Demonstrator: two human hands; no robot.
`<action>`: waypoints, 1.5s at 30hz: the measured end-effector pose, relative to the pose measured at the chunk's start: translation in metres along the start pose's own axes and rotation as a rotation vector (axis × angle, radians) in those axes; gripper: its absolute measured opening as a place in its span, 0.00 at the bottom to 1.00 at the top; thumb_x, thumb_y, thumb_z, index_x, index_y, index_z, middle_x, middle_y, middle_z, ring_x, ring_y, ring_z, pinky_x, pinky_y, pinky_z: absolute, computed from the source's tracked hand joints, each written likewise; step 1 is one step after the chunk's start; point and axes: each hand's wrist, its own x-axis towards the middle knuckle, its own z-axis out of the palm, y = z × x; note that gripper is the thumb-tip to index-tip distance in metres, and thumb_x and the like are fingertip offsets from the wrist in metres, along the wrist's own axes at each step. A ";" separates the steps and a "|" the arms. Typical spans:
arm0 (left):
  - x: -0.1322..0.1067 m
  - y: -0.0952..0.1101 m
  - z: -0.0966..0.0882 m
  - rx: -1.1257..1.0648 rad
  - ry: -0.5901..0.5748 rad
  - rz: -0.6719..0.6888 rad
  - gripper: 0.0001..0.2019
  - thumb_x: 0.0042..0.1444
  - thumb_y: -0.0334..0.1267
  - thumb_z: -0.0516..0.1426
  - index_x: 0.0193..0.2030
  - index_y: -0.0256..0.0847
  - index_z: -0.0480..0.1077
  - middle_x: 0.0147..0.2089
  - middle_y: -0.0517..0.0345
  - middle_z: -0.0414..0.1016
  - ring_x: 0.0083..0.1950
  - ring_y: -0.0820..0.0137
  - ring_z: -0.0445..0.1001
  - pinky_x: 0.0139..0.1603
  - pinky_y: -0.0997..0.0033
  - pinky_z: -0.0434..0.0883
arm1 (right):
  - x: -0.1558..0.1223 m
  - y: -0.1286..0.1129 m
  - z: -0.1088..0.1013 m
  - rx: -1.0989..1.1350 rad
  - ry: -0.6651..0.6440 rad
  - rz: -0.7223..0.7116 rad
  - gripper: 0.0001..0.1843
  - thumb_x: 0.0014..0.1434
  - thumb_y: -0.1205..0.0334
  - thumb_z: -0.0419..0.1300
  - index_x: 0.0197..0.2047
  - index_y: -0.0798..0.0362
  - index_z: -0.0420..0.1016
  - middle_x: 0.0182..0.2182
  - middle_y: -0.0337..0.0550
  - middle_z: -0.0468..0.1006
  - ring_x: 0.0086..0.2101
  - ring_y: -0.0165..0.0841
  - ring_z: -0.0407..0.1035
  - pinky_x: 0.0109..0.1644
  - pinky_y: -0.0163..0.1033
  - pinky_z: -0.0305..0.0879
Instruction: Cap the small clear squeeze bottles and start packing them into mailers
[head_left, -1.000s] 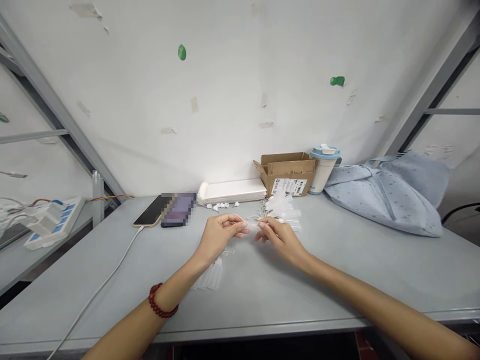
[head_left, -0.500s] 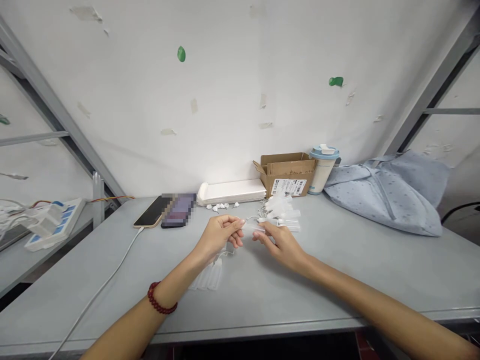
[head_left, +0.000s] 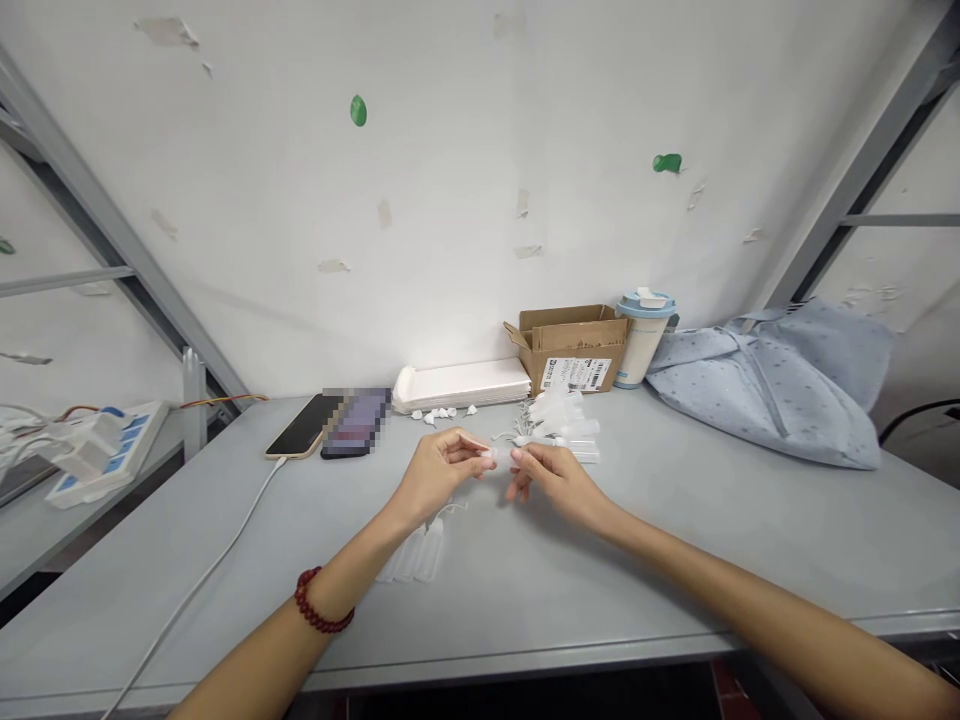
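Over the middle of the table, my left hand point(head_left: 448, 468) pinches a small translucent plastic bottle point(head_left: 491, 454). Only the end of it shows, past the thumb and forefinger. Facing it, a short gap away, is my right hand point(head_left: 551, 474), thumb and forefinger pressed together; I cannot make out what is between them. Just behind the right hand lies a pile of similar translucent bottles point(head_left: 576, 428) with thin white cords. Several more bottles point(head_left: 418, 552) rest in a row near my left forearm, a cord point(head_left: 451, 508) curling from their tops.
Small white caps point(head_left: 441, 413) lie before a white stack of flat packets point(head_left: 465, 384). Behind are a cardboard box point(head_left: 574, 345), a blue-lidded cup point(head_left: 643, 338) and a pale blue cloth bag point(head_left: 765, 395). At left are two phones point(head_left: 300, 428), a charging cable point(head_left: 217, 570) and a power strip point(head_left: 112, 455).
My hands have drawn slightly apart. The translucent bottle that spanned between them now shows only at my left fingertips. My right fingers have closed into a pinch.
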 end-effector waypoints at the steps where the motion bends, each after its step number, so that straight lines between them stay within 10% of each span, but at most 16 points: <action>1: 0.000 0.000 0.000 -0.003 0.003 0.002 0.11 0.41 0.37 0.65 0.30 0.35 0.70 0.29 0.57 0.74 0.32 0.69 0.74 0.35 0.69 0.71 | 0.000 0.000 0.000 0.012 -0.003 0.002 0.20 0.60 0.46 0.47 0.27 0.53 0.65 0.22 0.42 0.78 0.24 0.32 0.69 0.33 0.37 0.62; 12: 0.002 -0.002 -0.004 -0.010 -0.112 -0.145 0.18 0.51 0.49 0.57 0.28 0.33 0.70 0.28 0.53 0.73 0.28 0.70 0.74 0.31 0.71 0.70 | 0.001 -0.003 -0.002 0.040 0.008 -0.013 0.21 0.59 0.45 0.47 0.27 0.53 0.65 0.21 0.42 0.77 0.23 0.32 0.68 0.33 0.38 0.63; 27: 0.000 0.004 -0.002 0.186 -0.136 0.072 0.12 0.50 0.44 0.58 0.36 0.38 0.74 0.34 0.55 0.74 0.33 0.70 0.71 0.30 0.75 0.67 | 0.002 -0.004 -0.006 0.069 -0.012 0.009 0.27 0.60 0.42 0.45 0.21 0.53 0.64 0.15 0.41 0.73 0.23 0.32 0.67 0.39 0.38 0.61; 45: -0.002 0.003 -0.001 0.186 -0.145 -0.052 0.21 0.53 0.52 0.53 0.21 0.35 0.67 0.20 0.60 0.67 0.22 0.75 0.67 0.26 0.75 0.65 | -0.002 -0.006 -0.002 -0.044 0.016 -0.066 0.21 0.60 0.47 0.48 0.27 0.55 0.66 0.23 0.41 0.74 0.25 0.30 0.66 0.32 0.35 0.60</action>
